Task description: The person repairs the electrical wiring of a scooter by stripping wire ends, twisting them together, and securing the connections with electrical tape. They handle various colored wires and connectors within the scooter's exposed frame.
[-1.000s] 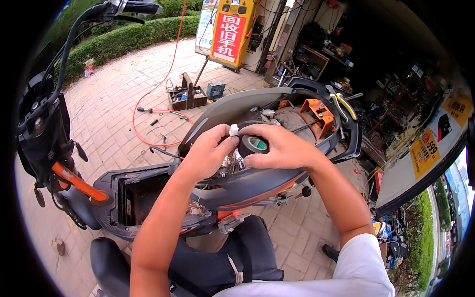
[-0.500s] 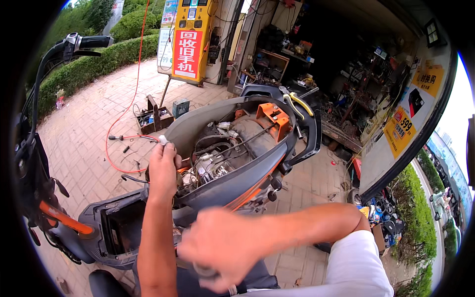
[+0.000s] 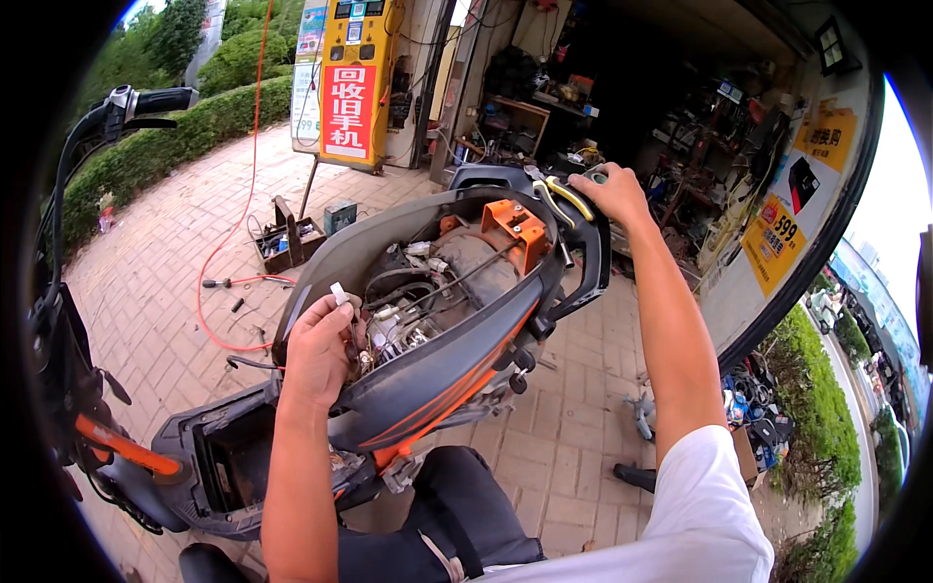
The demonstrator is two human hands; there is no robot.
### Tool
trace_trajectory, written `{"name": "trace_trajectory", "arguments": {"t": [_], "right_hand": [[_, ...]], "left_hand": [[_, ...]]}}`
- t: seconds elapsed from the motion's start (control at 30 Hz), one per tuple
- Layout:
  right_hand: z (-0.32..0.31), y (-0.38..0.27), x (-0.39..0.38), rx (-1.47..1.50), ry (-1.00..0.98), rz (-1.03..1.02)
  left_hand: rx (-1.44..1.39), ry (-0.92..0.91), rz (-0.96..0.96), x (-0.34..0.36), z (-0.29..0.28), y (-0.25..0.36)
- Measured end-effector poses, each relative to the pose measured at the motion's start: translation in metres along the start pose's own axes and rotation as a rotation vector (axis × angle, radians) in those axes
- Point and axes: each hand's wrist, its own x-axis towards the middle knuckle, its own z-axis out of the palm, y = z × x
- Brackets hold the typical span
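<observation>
My left hand (image 3: 323, 352) pinches a small white plastic connector (image 3: 340, 293) above the open body of a scooter (image 3: 428, 384). Loose wires and connectors (image 3: 394, 330) lie inside that body, right beside the fingers. Far to the right, my right hand (image 3: 614, 194) is at the scooter's black rear grab rail (image 3: 600, 255), its fingers curled round a small dark roundish thing that I cannot make out. Pliers with yellow handles (image 3: 570, 201) rest on the rail next to this hand. An orange bracket (image 3: 515, 231) stands at the rear of the open body.
A wooden tool tray (image 3: 289, 243) and a small dark box (image 3: 340, 216) stand on the paving. An orange-red cable (image 3: 206, 291) curves across it. Handlebars (image 3: 136, 102) rise at the left. A cluttered workshop opening (image 3: 622, 107) and a yellow kiosk (image 3: 355, 87) lie beyond.
My right hand has swung from low in front of me out to the rear grab rail. My left hand still holds the white connector, slightly lower and further right in view.
</observation>
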Motion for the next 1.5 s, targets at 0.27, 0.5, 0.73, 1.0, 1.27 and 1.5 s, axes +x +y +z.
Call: {"name": "trace_trajectory", "arguments": {"t": [0.27,0.5,0.73,1.0,1.27,1.5], "right_hand": [[-0.025,-0.067,-0.084,0.385,0.332,-0.325],[0.056,-0.18,-0.166,0.807,-0.793,-0.585],[0.075,-0.2,-0.168,1.123,-1.288,-0.227],[0.075,-0.203,-0.168,1.187,-1.444,-0.118],[0.076,-0.207,-0.171,1.091,-1.291,-0.172],[0.073,-0.207,-0.175,1.145,-1.179,-0.227]], "left_hand": [[-0.017,-0.096,-0.032,0.0,-0.004,0.004],[-0.065,-0.111,-0.008,-0.001,-0.003,0.002],[-0.131,-0.099,0.063,-0.003,-0.003,0.005],[-0.19,-0.08,0.042,0.006,-0.003,0.001],[-0.203,-0.065,0.074,0.007,0.007,0.002],[-0.015,-0.014,0.075,0.006,0.01,0.008]]}}
